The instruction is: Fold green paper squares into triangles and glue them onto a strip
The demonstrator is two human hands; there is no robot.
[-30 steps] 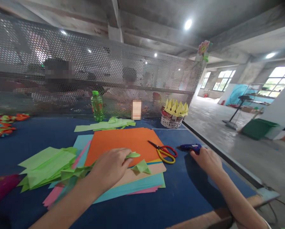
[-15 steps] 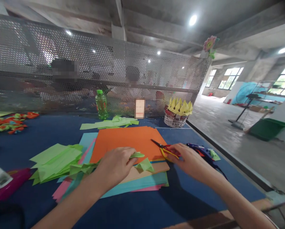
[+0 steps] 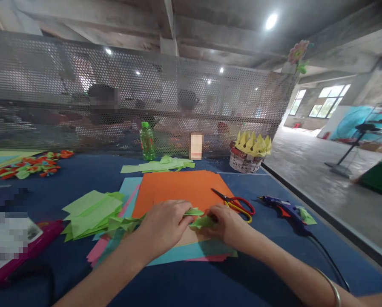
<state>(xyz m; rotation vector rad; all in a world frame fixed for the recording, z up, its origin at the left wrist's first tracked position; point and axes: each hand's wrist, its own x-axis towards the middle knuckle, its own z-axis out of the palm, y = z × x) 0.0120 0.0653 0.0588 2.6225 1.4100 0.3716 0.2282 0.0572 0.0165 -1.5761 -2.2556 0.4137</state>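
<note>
My left hand (image 3: 165, 221) is closed on a small folded green paper piece (image 3: 194, 211) that sticks out past its thumb and forefinger. Just beside it, my right hand (image 3: 226, 221) pinches a second green paper piece (image 3: 203, 222) lying over the sheets. Both hands are above a stack of coloured paper, with an orange sheet (image 3: 184, 187) on top and tan, blue and pink edges below. Scissors (image 3: 238, 205) with red and yellow handles lie partly open at the stack's right edge, next to my right hand. More green folded paper (image 3: 123, 224) shows left of my left wrist.
A pile of green paper (image 3: 91, 215) lies left, behind a magenta object (image 3: 40, 245). On the right is a blue glue gun (image 3: 283, 207) with a trailing cord. A green bottle (image 3: 147, 143), paper strips (image 3: 159, 165) and a basket (image 3: 246, 162) with yellow paper points stand before the mesh screen (image 3: 127, 98).
My right hand has let go of the scissors, moved left and taken hold of the loose green paper piece. My left hand keeps its folded piece. The view has turned slightly left.
</note>
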